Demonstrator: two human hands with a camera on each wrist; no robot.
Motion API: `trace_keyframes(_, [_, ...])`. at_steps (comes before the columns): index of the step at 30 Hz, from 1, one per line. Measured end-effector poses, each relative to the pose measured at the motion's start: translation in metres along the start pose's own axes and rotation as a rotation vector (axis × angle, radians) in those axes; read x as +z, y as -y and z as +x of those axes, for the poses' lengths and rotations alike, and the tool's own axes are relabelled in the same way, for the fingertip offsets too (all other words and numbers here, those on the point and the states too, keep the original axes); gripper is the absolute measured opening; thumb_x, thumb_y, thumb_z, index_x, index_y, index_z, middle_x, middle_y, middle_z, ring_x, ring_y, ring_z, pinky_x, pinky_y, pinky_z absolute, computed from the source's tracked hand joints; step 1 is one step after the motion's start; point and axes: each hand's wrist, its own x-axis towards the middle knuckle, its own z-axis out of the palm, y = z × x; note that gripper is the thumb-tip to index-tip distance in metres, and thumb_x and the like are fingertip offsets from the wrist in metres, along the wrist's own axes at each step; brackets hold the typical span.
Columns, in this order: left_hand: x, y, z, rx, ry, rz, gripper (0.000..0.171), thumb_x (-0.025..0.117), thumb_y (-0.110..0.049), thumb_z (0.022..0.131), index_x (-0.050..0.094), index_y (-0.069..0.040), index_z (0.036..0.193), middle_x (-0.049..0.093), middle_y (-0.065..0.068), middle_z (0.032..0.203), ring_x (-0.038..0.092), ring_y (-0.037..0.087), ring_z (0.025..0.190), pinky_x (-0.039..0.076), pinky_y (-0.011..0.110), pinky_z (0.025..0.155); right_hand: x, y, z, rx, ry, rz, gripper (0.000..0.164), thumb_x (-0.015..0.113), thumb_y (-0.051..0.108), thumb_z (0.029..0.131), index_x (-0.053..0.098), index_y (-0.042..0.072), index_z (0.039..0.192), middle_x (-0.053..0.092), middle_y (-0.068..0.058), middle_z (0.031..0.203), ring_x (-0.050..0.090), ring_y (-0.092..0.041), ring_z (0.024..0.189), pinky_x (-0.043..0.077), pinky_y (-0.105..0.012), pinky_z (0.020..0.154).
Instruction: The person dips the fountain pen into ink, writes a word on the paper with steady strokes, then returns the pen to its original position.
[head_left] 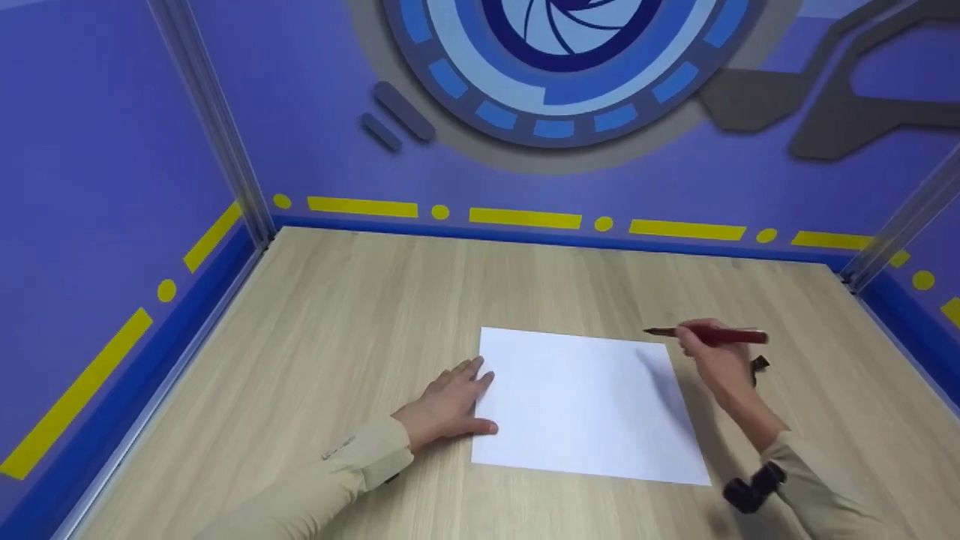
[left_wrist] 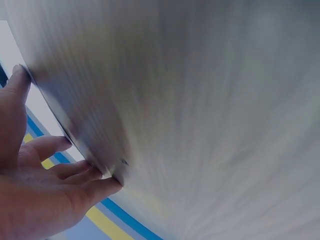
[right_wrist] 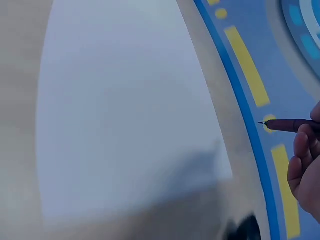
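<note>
Purple-blue walls [head_left: 315,112] with yellow dashes and dots along their base rise behind a pale wood-grain table [head_left: 360,300]; a large round emblem [head_left: 555,112] in blues, with a swirl at its core, fills the top centre of the head view. Grey metal posts [head_left: 217,127] stand at the wall corners.

Just right of centre on the table lies a plain white sheet of paper [head_left: 581,409]. At its left edge rests the person's left hand [head_left: 450,401], loosely spread and gripping nothing, thumb and fingertips touching the paper's margin. Toward the right of the frame, the right hand [head_left: 716,360] pinches a dark red pen [head_left: 739,336] between thumb and fingers, near the sheet's upper right corner. The pen is raised, its tip pointing left, and a soft shadow falls across the paper. Both arms wear beige sleeves [head_left: 375,446]; a black device [head_left: 754,487] sits by the right cuff.

The right wrist view reveals the pen's slender pointed nib at the right edge. The left wrist view shows the left fingertips closely along the paper's edge, the pen out of sight.
</note>
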Motion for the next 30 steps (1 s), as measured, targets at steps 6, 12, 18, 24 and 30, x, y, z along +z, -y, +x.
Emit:
trace_keyframes(6, [0.002,0.000,0.002,0.038,0.016,0.088,0.085,0.054,-0.059,0.084,0.024,-0.014,0.149,0.014,0.009,0.159,0.014,0.028,0.147,0.016,0.063,0.111,0.048,0.019,-0.001,-0.068,0.083,0.053,0.023,0.063,0.016,0.088,0.065,-0.004,0.099,0.056,0.015,0.062,0.055,-0.002,0.061,0.044,-0.016,0.059])
trace_keyframes(12, [0.002,0.003,0.002,0.040,0.010,0.117,0.086,0.052,-0.061,0.084,0.022,-0.015,0.150,0.014,0.008,0.159,0.014,0.029,0.147,0.015,0.065,0.110,0.089,0.033,-0.008,-0.064,0.134,0.132,0.016,0.064,0.008,0.086,0.066,-0.006,0.094,0.057,0.012,0.061,0.058,-0.008,0.060,0.048,-0.019,0.059])
trace_keyframes(18, [0.002,0.004,-0.001,0.036,0.007,0.109,0.085,0.053,-0.060,0.084,0.022,-0.016,0.150,0.014,0.008,0.159,0.014,0.028,0.147,0.015,0.065,0.110,0.123,0.043,-0.016,-0.067,0.185,0.139,0.011,0.064,0.006,0.083,0.067,-0.003,0.088,0.058,0.006,0.063,0.058,-0.011,0.059,0.047,-0.019,0.057])
trace_keyframes(24, [0.003,0.005,-0.002,0.032,0.001,0.126,0.086,0.054,-0.061,0.083,0.025,-0.015,0.149,0.017,0.009,0.158,0.017,0.029,0.146,0.018,0.066,0.109,0.144,0.044,-0.020,-0.059,0.210,0.159,0.008,0.062,0.003,0.082,0.067,-0.002,0.084,0.058,0.002,0.064,0.056,-0.011,0.060,0.047,-0.020,0.057])
trace_keyframes(30, [0.005,0.006,-0.003,0.026,-0.004,0.132,0.085,0.055,-0.060,0.083,0.026,-0.015,0.149,0.018,0.009,0.158,0.017,0.029,0.146,0.019,0.065,0.109,0.152,0.043,-0.022,-0.024,0.239,0.135,0.009,0.062,0.006,0.082,0.067,0.000,0.087,0.059,0.002,0.067,0.055,-0.011,0.062,0.046,-0.021,0.058])
